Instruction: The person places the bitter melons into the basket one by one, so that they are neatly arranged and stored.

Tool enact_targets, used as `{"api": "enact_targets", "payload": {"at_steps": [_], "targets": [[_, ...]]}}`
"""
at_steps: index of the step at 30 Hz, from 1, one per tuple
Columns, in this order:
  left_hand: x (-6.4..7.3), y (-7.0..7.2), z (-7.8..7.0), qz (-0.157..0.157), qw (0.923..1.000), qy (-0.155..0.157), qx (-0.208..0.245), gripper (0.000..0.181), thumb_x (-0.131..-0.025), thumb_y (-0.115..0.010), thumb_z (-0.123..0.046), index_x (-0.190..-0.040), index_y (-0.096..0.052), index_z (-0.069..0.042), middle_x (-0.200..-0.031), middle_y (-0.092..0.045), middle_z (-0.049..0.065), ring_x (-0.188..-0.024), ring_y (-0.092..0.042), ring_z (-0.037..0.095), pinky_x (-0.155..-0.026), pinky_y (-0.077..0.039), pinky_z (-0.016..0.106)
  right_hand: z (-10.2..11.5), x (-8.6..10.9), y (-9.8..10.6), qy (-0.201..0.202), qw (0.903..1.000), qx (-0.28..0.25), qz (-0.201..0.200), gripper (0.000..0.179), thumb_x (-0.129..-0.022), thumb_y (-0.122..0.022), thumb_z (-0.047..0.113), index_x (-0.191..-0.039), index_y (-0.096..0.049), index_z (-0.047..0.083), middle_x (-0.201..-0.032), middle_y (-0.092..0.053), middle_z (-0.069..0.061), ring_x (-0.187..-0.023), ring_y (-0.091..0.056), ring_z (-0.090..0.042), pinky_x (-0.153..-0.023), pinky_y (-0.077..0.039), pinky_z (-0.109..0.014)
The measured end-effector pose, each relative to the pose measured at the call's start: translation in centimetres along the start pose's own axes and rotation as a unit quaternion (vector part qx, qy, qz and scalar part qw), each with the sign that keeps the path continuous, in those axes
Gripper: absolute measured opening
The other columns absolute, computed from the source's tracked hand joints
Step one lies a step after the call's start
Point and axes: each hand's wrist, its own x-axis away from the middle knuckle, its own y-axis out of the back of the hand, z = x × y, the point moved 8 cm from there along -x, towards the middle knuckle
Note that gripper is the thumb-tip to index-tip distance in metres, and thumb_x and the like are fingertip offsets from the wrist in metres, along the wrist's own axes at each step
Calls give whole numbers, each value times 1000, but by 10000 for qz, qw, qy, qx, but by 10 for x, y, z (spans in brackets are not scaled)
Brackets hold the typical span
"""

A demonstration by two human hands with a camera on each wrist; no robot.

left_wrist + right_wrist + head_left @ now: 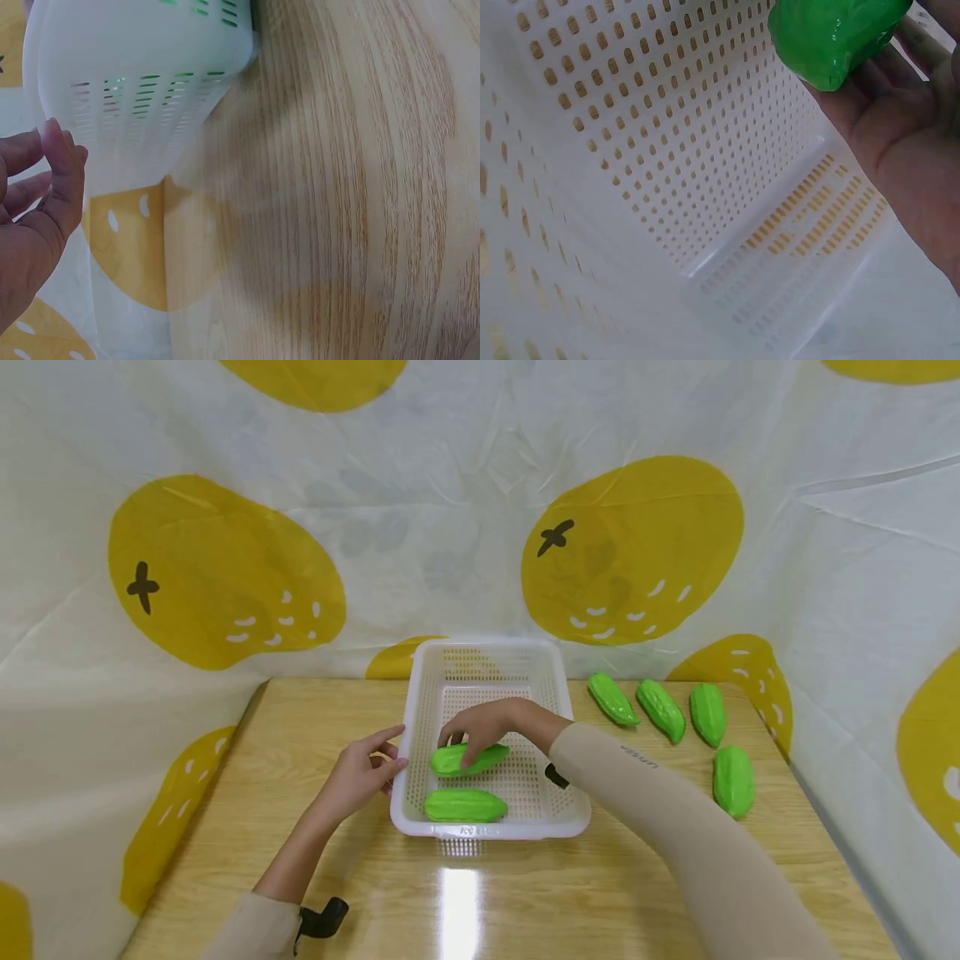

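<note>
A white perforated plastic basket (491, 832) stands on the wooden table. Inside it, my right hand (480, 727) grips a glossy green bitter melon (450, 762), thumb on the near side and fingers over the far side. The right wrist view shows that bitter melon (832, 37) against the fingers (847, 101), above the perforated floor. A second bitter melon (465, 807) lies along the basket's near wall. My left hand (360, 777) touches the basket's left rim with loosely bent fingers. In the left wrist view its fingertips (54, 135) meet the rim.
Several more green bitter melons lie on the table right of the basket: three in a row at the back, including one bitter melon (661, 710), and another bitter melon (733, 781) nearer. A fruit-printed white sheet (435, 552) hangs behind the table (322, 710) and along its sides.
</note>
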Motion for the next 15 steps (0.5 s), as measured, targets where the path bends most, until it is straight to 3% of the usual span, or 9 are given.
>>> {"api": "enact_targets", "payload": {"at_steps": [8, 15], "targets": [[0, 0, -1, 4, 10000, -7, -23, 56, -98, -69, -2, -150, -51, -2, -107, -62, 21, -67, -64, 16, -58, -63, 47, -7, -9, -8, -165, 9995, -224, 127, 48, -97, -75, 28, -141, -58, 20, -142, -60, -6, -131, -56, -23, -106, -52, -35], [0, -1, -3, -20, 9999, -90, -72, 55, -98, -68, 0, -150, -50, 2, -107, -62, 24, -67, -64, 13, -53, -60, 29, -2, -12, -16, 4, 9996, -130, 258, 47, -96, -75, 29, -140, -59, 18, -136, -63, -5, -125, -58, -18, -101, -53, -31]]}}
